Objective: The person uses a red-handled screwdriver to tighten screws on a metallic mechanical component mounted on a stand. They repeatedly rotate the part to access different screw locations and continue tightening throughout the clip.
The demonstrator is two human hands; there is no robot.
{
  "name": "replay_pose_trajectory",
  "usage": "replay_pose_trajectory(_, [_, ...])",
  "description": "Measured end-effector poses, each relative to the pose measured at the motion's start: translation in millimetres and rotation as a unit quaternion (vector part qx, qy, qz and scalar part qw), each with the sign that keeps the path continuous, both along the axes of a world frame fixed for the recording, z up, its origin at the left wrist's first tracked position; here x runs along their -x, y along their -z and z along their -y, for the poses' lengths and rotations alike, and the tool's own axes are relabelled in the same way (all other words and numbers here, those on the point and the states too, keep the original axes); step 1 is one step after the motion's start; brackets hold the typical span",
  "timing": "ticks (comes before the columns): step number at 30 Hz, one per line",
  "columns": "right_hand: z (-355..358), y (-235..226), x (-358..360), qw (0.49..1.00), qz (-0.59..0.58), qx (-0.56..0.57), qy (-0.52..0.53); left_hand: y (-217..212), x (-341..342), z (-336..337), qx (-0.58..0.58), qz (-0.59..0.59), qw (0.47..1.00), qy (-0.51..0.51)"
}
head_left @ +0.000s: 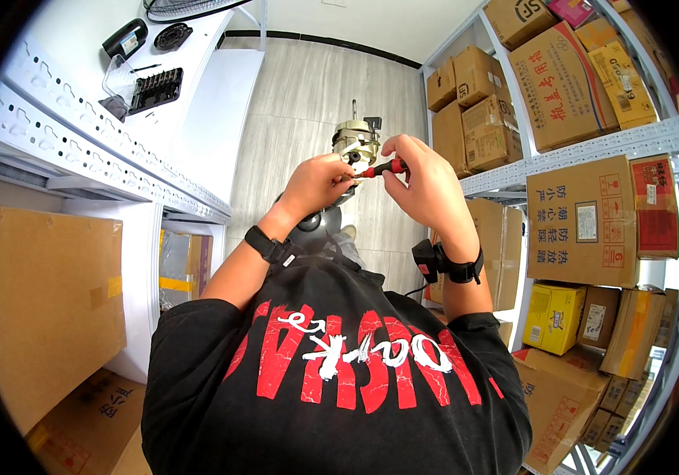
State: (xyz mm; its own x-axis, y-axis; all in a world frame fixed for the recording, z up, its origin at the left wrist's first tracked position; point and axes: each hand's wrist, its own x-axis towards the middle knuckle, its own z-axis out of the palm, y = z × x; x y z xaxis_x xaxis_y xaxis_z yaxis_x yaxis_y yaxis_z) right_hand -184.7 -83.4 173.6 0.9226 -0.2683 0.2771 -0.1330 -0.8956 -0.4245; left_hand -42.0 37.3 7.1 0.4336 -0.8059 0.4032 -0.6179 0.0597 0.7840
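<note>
At the far left we see a large cardboard box (46,277) beneath a white perforated shelf beam (54,145). Beyond it, on a white tabletop (216,119), we find a black cylindrical object (125,38), a black case (157,90) holding a row of small pieces, and part of a black wire grille (189,9). Nearer the middle, our left hand (319,184) has its fingers drawn narrow at the screwdriver's tip; we cannot tell whether they pinch anything small. Just beyond the fingertips is a metal motor-like unit (357,136), its thin shaft pointing away from us above the grey floor (292,95). Our right hand (426,180) holds the red-and-black screwdriver (387,167), its tip pointing left. On the right we have a white rack (505,172) stacked with cardboard boxes, including a bright yellow box (551,318) low down and a red box (656,207) near the edge.
</note>
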Motion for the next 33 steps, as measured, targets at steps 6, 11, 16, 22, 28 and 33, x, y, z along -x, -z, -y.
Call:
replay_pose_trajectory(6, [-1.0,-1.4,-1.4,0.995,-0.085,-0.011,0.055,-2.8,0.0,-0.4,-0.012,-0.005,1.000,-0.004])
replay_pose_trajectory(11, [2.8,1.3,1.0,0.999,0.010,0.005,-0.030,-0.8,-0.5,0.4,0.003,-0.009,1.000,-0.002])
replay_pose_trajectory(16, [-4.2,-2.3,-0.9,0.995,-0.090,-0.006,0.049,0.9,-0.1,1.3,-0.009,0.005,1.000,-0.009])
replay_pose_trajectory(22, [1.7,-0.1,2.4,0.999,-0.006,0.007,-0.034,0.0,2.0,0.2,0.015,-0.003,1.000,-0.004])
replay_pose_trajectory(28, [-1.7,-1.2,0.4,0.995,-0.085,0.007,0.044,-4.2,0.7,-1.2,-0.003,0.009,1.000,-0.004])
replay_pose_trajectory(33, [0.5,0.7,1.5,1.000,-0.009,0.001,-0.010,-3.7,-0.6,-1.6,0.001,0.001,1.000,-0.002])
